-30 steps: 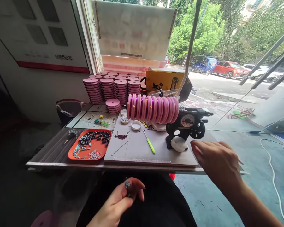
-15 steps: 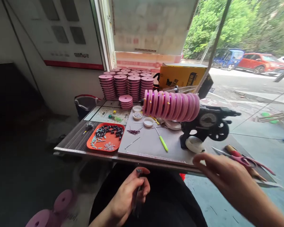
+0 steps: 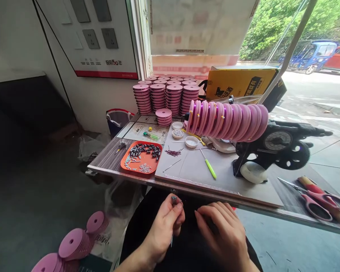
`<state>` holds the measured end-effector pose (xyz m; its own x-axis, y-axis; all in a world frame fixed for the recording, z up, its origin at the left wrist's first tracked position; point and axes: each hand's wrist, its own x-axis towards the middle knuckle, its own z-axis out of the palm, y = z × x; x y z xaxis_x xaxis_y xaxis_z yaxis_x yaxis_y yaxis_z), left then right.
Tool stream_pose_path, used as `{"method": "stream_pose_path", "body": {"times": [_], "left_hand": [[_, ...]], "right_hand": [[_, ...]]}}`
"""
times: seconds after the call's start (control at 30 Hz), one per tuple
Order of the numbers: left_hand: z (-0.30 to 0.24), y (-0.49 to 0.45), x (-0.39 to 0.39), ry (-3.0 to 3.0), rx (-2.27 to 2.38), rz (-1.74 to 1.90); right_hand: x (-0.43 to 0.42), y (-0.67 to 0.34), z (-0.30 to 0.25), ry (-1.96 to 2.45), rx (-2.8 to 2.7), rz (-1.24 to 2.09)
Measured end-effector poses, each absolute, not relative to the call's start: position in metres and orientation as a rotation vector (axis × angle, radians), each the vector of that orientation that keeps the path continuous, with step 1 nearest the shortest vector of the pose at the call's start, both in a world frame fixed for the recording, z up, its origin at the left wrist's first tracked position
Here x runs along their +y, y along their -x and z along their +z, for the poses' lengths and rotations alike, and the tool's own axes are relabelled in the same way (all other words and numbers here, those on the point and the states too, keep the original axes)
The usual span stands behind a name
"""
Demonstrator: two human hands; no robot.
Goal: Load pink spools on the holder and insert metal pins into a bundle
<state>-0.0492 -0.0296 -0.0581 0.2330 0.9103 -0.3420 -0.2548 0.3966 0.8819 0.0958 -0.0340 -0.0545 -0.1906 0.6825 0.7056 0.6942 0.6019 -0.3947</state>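
My left hand is over my lap below the table edge. Its fingers are closed on a small dark and teal piece with thin strands; a pale end hangs below the fist. Beside it, apart, my right hand has curled fingers, the thumb close to the forefinger; whatever they pinch, if anything, is hidden. Ahead on the board lie a crochet hook with a green handle and a thin metal needle-like tool. An orange tray holds black beads, pale teal tubes and small silvery bits.
Pink spools sit on a black hand-cranked winder. More spools are stacked behind. Pink scissors lie at the right, points toward the board. Small white dishes stand mid-board. Spool stacks are on the floor at left.
My right hand has come left and down from the table's front edge beside the winder to my lap, near my left hand. The left hand keeps its grip. The view has shifted left.
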Motion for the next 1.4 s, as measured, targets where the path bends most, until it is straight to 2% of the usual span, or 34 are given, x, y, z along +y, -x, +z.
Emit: {"method": "stream_pose_path", "body": {"times": [0.4, 0.6, 0.9, 1.4], "left_hand": [[-0.062, 0.051, -0.033, -0.986, 1.185, 1.003], [-0.060, 0.055, -0.038, -1.466, 1.395, 1.057], [-0.065, 0.056, -0.041, -2.205, 1.365, 1.185], [-0.061, 0.055, -0.040, -2.285, 1.292, 1.383]], "right_hand": [[-0.034, -0.090, -0.057, 1.062, -1.849, -0.054], [-0.033, -0.089, -0.057, 1.068, -1.824, -0.059], [-0.031, -0.083, -0.059, 1.025, -1.751, -0.056], [-0.033, -0.083, -0.062, 0.969, -1.763, -0.012]]}}
